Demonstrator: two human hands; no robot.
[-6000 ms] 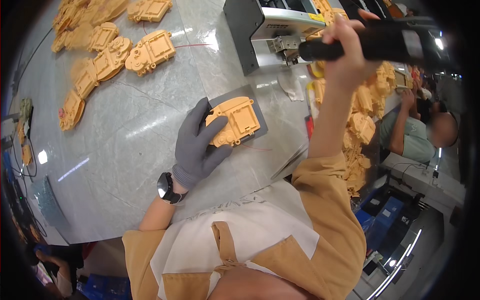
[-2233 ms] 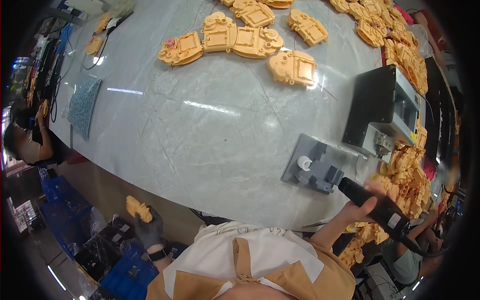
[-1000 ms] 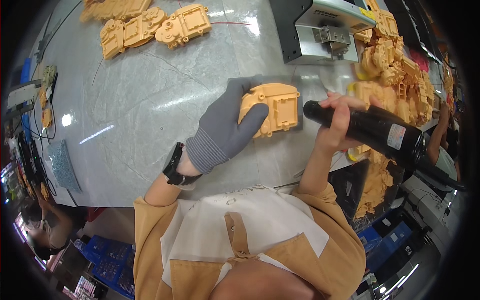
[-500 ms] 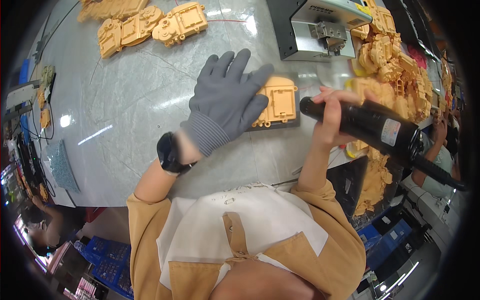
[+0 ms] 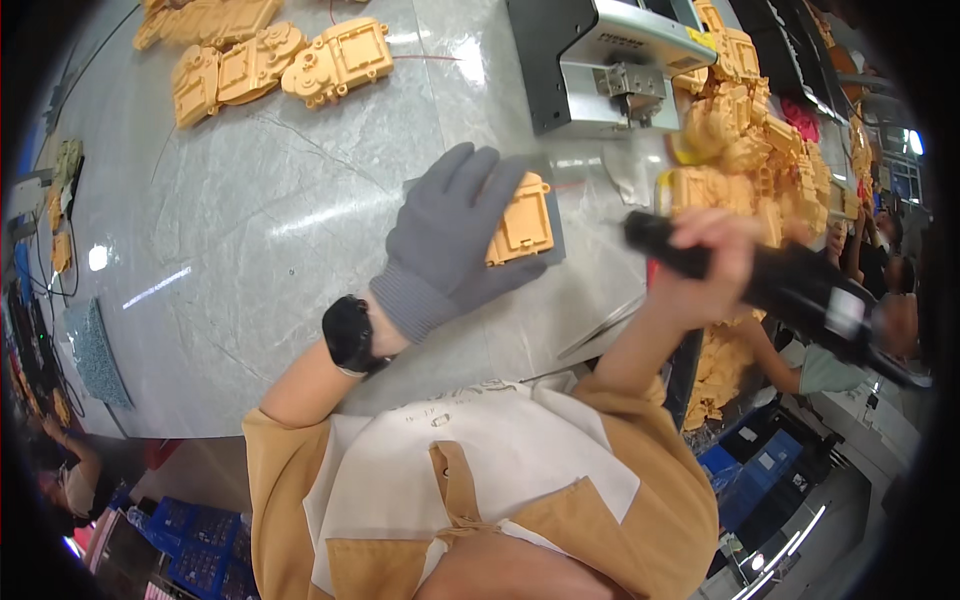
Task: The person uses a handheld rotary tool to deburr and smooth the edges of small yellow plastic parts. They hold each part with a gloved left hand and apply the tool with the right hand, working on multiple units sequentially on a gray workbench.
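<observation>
plainly, hands [image 5: 445,235] touch orange casing [image 5: 525,222], grip tool [image 5: 797,288].

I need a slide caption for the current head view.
Gloved left hand partly covers an orange housing while the bare right hand grips a black handheld tool.

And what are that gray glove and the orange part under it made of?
The orange part looks like smooth, slightly dull plastic, with molded detail and one even color. The gray glove seems to be matte knitted fabric, since its cuff looks ribbed; I can't tell about any coating.
</observation>
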